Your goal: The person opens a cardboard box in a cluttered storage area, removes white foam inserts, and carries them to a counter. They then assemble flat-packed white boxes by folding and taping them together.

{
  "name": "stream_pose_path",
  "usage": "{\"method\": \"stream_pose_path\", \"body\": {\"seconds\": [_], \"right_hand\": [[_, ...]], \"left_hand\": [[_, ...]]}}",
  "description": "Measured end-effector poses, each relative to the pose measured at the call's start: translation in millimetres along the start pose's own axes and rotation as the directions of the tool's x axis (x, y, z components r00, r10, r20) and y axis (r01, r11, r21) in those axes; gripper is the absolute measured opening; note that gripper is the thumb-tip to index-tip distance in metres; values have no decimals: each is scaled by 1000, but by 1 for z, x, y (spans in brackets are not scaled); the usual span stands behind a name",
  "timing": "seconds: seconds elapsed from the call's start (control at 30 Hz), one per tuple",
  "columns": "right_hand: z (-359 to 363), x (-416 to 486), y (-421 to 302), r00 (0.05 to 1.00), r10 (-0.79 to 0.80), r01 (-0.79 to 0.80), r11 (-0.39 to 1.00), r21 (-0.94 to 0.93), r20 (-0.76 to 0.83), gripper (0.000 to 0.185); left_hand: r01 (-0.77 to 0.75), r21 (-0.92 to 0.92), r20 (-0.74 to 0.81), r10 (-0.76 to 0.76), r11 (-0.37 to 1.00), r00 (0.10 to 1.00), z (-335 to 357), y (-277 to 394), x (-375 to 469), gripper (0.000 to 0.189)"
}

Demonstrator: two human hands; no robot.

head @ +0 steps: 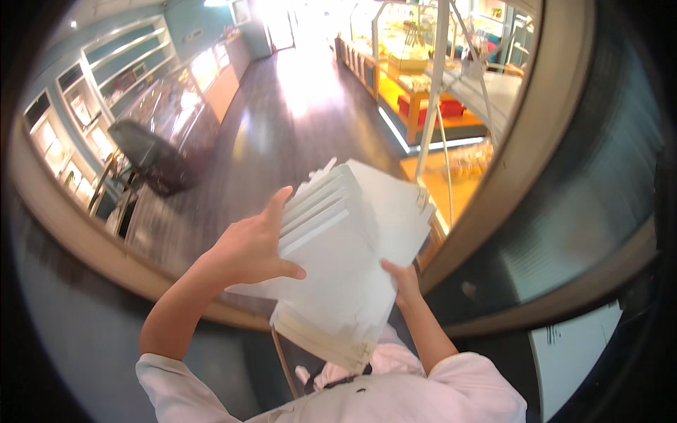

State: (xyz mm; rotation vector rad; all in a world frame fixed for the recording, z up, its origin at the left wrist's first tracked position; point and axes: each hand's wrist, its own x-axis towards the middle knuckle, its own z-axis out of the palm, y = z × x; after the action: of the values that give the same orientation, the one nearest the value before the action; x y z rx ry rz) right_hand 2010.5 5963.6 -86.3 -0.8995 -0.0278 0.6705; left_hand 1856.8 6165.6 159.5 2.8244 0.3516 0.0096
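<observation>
A thick, uneven stack of flat white folded sheets, perhaps card or paper (338, 264), is held in front of my body between both hands. My left hand (259, 248) grips its left side, thumb on the top sheet and fingers at the layered edges. At the right edge is my right hand (402, 277), its thumb on top and its other fingers mostly hidden beneath. The sheets fan out at several angles, some pointing to the upper right, others down towards my shirt.
A pale curved frame (232, 314) crosses around me, with a dark wood-look floor (254, 158) beyond. On the left stand white wall shelves (127, 50) and a plastic-covered bulky object (174, 127). A wooden display stand (415, 116) and a white metal rack (435, 95) are at right.
</observation>
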Motion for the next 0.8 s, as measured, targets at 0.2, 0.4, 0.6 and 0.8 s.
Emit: {"method": "stream_pose_path", "body": {"seconds": [0.2, 0.4, 0.6, 0.8], "right_hand": [[53, 206, 23, 995, 6, 8, 990, 141, -96, 44], [93, 405, -1, 990, 66, -50, 991, 122, -128, 39], [92, 575, -48, 991, 39, 5, 944, 331, -128, 37], [49, 708, -128, 948, -46, 171, 908, 383, -314, 39]], "left_hand": [[62, -38, 130, -56, 997, 990, -26, -114, 210, 90], [-18, -81, -264, -4, 997, 965, -69, -172, 395, 78], [-554, -728, -637, -99, 404, 764, -17, -233, 577, 75], [-518, -789, -506, 128, 331, 853, 82, -233, 791, 94]]}}
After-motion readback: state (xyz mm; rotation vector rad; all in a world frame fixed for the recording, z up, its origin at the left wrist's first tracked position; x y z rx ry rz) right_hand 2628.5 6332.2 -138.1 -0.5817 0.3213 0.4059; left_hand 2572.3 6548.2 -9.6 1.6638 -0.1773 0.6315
